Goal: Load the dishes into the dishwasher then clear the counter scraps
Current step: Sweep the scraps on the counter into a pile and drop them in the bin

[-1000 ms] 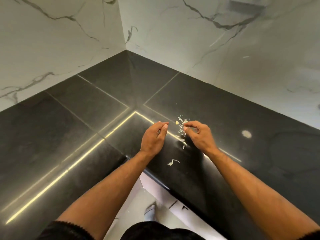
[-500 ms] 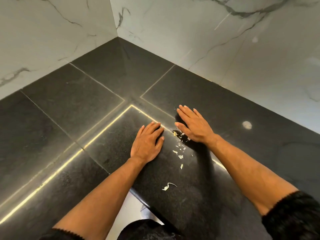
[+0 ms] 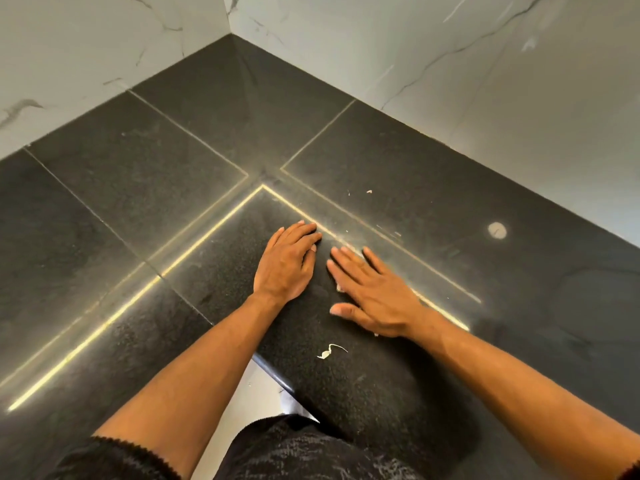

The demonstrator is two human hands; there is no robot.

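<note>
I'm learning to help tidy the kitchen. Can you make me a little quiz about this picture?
1. True or false: both hands lie flat on the black counter.
2. Which is nearest the counter's front edge? A) the curly white scrap B) the round pale spot C) the two tiny bits
3. Fill in: the walls behind the counter look like white ____.

Key: 1 true: left hand and right hand press down with straight fingers. 2 A. 3 marble.
</note>
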